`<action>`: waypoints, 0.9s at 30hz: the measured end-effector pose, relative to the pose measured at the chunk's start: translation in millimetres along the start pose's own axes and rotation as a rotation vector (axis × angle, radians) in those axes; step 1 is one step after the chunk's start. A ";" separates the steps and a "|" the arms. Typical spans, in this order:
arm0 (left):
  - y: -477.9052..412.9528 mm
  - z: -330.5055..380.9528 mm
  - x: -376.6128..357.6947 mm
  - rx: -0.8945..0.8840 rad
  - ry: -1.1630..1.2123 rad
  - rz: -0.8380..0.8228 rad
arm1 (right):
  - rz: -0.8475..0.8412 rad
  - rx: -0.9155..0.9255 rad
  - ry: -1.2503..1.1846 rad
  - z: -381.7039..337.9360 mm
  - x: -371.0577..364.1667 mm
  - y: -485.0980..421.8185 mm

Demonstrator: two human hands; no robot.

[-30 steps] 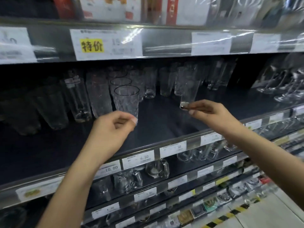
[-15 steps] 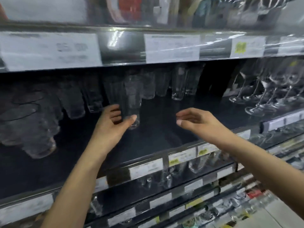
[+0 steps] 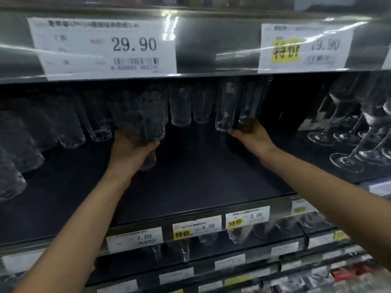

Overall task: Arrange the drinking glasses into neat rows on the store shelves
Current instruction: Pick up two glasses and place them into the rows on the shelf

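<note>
Nearest the camera, the front rail of the shelf [image 3: 211, 199] carries small price tags [image 3: 135, 240] reading 7.00, 4.50 and 2.50, with blurred glassware on the lower shelves beneath. Both bare forearms reach over that rail and across the dark shelf deck. The left hand [image 3: 129, 151] has its fingers curled round the lower part of a patterned tumbler [image 3: 151, 121], which is tilted, its base showing just below the fingers. A slanting line of other tumblers [image 3: 99, 123] crowds it on the left; whether the closest one touches it cannot be told. The right hand [image 3: 254, 136] grips the base of a tall glass [image 3: 251, 102] deeper on the shelf. A second tall glass [image 3: 225, 108] stands just beside it on the left. Two shorter glasses [image 3: 182, 106] stand at the back between the hands. Wine glasses [image 3: 347, 132] fill the right side, apart from the right hand. The upper shelf rail [image 3: 211, 43], with large tags of 29.90 and 19.90, hides the tall glasses' rims.
</note>
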State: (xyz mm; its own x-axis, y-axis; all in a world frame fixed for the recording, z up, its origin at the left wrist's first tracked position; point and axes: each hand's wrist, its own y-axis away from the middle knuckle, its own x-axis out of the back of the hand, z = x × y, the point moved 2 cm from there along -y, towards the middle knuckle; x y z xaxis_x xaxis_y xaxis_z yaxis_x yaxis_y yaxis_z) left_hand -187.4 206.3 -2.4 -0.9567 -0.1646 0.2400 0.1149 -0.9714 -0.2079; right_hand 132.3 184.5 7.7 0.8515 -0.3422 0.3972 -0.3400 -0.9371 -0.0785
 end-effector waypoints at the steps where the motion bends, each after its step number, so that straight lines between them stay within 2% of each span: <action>1: -2.9 -0.8 -2.9 -0.002 -0.002 0.000 | -0.009 0.007 0.001 1.0 -3.4 -8.4; 11: -3.8 -4.0 -21.7 -0.012 -0.016 0.032 | 0.110 0.049 -0.097 -2.8 -42.8 -79.4; 18: -6.8 -16.5 -15.9 0.037 -0.085 -0.069 | 0.163 0.046 -0.100 3.4 -55.1 -95.2; 23: -1.6 -8.8 -11.7 0.070 -0.129 -0.053 | 0.059 0.007 -0.086 6.0 -50.4 -85.1; 27: 13.5 4.0 0.1 0.073 -0.167 -0.088 | 0.003 0.055 -0.052 -7.9 -53.3 -32.3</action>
State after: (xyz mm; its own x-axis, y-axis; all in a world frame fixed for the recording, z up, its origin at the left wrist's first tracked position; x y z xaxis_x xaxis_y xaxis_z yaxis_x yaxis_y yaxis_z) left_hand -184.9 192.5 -1.3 -0.9070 -0.0983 0.4095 0.0575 -0.9922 -0.1107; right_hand 94.8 233.5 -3.7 0.8708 -0.3463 0.3489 -0.3210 -0.9381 -0.1299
